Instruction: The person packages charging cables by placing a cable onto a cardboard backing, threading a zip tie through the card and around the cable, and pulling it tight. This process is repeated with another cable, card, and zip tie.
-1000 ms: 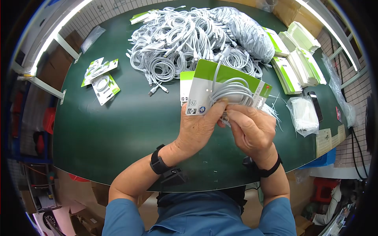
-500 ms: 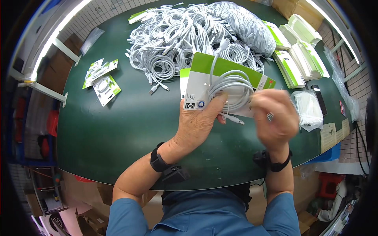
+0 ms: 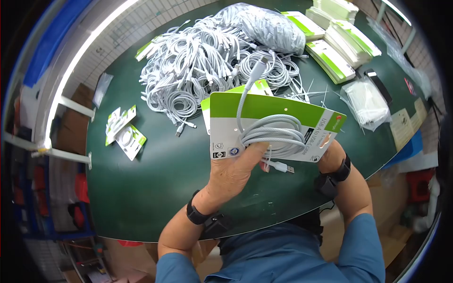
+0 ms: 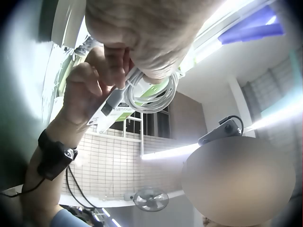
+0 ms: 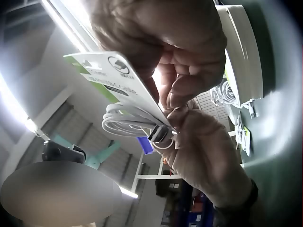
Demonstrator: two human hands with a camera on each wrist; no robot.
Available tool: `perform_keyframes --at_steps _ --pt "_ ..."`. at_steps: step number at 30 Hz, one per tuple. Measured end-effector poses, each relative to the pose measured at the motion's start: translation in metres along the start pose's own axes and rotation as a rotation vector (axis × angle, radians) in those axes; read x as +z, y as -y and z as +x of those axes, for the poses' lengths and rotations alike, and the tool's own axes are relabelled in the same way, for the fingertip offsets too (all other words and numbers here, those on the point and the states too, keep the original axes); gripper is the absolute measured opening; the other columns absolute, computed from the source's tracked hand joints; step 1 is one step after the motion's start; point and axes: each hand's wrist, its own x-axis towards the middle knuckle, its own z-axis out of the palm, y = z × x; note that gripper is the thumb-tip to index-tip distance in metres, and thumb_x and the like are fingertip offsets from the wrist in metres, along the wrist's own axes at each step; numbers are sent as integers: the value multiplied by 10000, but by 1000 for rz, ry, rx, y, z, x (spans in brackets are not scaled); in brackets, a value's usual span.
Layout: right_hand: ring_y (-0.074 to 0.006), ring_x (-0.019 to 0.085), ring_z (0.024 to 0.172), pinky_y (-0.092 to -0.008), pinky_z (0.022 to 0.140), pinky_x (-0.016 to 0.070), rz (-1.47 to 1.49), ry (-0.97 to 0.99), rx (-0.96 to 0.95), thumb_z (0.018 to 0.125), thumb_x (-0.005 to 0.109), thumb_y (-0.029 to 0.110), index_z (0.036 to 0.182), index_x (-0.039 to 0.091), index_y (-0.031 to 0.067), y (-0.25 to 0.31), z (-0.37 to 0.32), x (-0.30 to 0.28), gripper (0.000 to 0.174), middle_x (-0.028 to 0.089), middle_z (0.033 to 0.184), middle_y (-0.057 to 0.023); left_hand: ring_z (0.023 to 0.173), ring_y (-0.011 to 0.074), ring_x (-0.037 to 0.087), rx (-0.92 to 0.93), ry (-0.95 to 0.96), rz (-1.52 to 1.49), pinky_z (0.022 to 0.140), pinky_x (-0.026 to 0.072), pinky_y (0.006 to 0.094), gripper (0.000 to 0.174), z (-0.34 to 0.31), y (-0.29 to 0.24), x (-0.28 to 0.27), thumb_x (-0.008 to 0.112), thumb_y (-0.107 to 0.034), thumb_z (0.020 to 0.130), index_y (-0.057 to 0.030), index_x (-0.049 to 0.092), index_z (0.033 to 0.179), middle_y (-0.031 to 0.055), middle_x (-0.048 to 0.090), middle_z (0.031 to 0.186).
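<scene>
My left hand [image 3: 230,177] holds up a green and white packaging card [image 3: 225,125] with its thumb across the front. Against that card lies a coiled white USB cable [image 3: 276,134], partly under the thumb. One cable end [image 3: 257,70] sticks up past the top edge; the USB-A plug [image 3: 284,167] hangs below the bottom edge. My right hand [image 3: 332,158] is mostly hidden behind the card's right end in the head view. In the right wrist view its curled fingers [image 5: 180,90] meet behind the card, close to the left fingertips; I cannot tell what they pinch.
A large heap of white cables [image 3: 188,70] and a bagged bundle [image 3: 269,28] lie at the back. Stacked cards [image 3: 330,61] stand back right, near a bag of white ties [image 3: 365,104] and a black object [image 3: 378,86]. Carded cables [image 3: 127,137] lie left.
My right hand left the cable's lower end, swung right, then went behind the card's right end. The left hand keeps its hold, and the head view has turned.
</scene>
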Motion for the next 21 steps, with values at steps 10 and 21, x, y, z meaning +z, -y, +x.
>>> perform_keyframes --at_steps 10,21 --pt "-297 735 1198 -405 1046 582 63 20 78 1181 495 266 1403 703 59 -42 0 2 367 760 1336 -148 846 194 730 2 55 15 622 592 334 268 1 8 -4 701 33 1029 24 665 1295 132 745 1133" --pt "-187 745 1144 -358 982 604 126 -6 -49 1135 608 244 1403 692 22 -18 15 6 358 779 1283 -120 833 185 729 -1 1 92 618 601 325 292 1 8 -1 722 31 1013 16 667 1299 119 748 1105"
